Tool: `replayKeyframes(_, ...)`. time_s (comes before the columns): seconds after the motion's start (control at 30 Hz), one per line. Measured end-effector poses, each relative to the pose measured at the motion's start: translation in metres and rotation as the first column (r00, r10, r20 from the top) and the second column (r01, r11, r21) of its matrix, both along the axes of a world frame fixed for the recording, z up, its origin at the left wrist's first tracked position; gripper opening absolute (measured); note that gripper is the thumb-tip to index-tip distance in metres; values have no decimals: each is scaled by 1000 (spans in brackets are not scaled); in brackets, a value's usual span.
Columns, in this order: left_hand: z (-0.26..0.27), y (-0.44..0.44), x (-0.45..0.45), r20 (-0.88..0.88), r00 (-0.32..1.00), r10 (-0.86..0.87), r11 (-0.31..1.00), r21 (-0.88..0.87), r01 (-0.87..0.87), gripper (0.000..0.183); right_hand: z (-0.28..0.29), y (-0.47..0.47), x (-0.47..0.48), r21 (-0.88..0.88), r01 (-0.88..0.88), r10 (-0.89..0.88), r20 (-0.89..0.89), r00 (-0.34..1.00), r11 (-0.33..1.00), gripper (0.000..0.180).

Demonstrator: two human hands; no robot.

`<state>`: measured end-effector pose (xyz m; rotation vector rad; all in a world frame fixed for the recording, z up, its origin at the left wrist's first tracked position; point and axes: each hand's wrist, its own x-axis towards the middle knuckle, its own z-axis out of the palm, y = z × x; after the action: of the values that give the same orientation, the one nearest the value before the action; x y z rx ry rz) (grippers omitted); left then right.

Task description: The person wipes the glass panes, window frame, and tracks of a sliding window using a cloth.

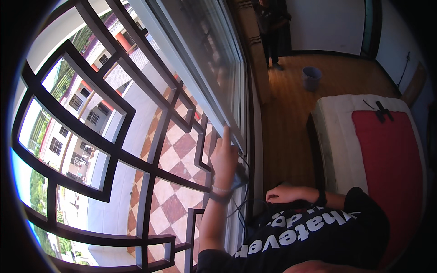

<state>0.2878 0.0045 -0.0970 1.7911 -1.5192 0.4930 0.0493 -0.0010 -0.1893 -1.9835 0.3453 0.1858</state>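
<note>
My left hand (224, 155) is at the lower end of a white sliding window sash (201, 73). Its index finger extends along the sash edge; the other fingers look bent, and their tips are hidden. Below that hand, partly covered by the wrist, is a dark bluish-grey object (241, 179) with thin black cables (242, 204) by it; I cannot tell what it is. In front of my black T-shirt, my right hand (281, 194) is bent inward with loosely curled fingers. Nothing shows in it, though its palm is hidden.
A dark metal window grille (117, 150) stands outside at left, above a checkered tile floor (177, 146). A bed (341, 136) with a red cover (389, 146) and black straps (384, 111) is at right. Ahead are a bucket (311, 78) and a standing person (271, 30).
</note>
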Motion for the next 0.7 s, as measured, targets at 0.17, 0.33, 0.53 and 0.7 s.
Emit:
replayKeyframes(0.17,-16,8,0,16,999,32,983,181,-35,63,-5,0,1,-4,-25,25,-14,1000,1000,25)
replayKeyframes(0.33,-31,9,2,17,999,49,956,289,-52,67,-8,1,0,-19,-53,53,-13,999,998,26)
replayKeyframes(0.53,-36,10,1,6,1000,25,968,249,-26,68,-6,3,-2,-69,-89,82,-103,991,994,27)
replayKeyframes(0.7,-36,7,3,4,1000,16,971,239,-16,68,54,-30,19,51,36,-40,71,997,998,21)
